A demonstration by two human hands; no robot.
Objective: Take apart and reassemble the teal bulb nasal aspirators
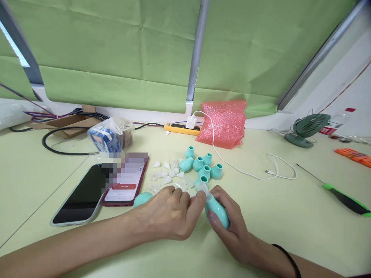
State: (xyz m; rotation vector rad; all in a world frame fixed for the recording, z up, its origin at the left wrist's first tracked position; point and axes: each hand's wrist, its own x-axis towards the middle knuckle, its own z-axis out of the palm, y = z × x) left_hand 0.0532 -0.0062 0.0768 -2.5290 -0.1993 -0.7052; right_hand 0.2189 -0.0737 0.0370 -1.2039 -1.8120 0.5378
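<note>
My right hand [232, 220] is wrapped round a teal squeeze bulb [218, 212], its neck tilted up toward the left. At the neck sits a translucent nozzle piece [203, 187], pinched by the thumb and curled fingers of my left hand [174, 212]. How far the piece goes into the neck is hidden by my fingers. Just beyond my hands are several more teal bulbs [204, 172], most upright with open mouths, one lying on its side [186, 164]. Small white cones and clear plastic pieces [166, 180] lie beside them. Another teal bulb [142, 199] is partly covered by my left wrist.
Two phones [84, 197] [124, 185] lie at left, near a bagged blue package [108, 135]. Behind are a yellow power strip [176, 128], pink bubble-wrap pouch [223, 123] and white cable [232, 166]. At right are a green fan [310, 127] and a screwdriver [344, 199].
</note>
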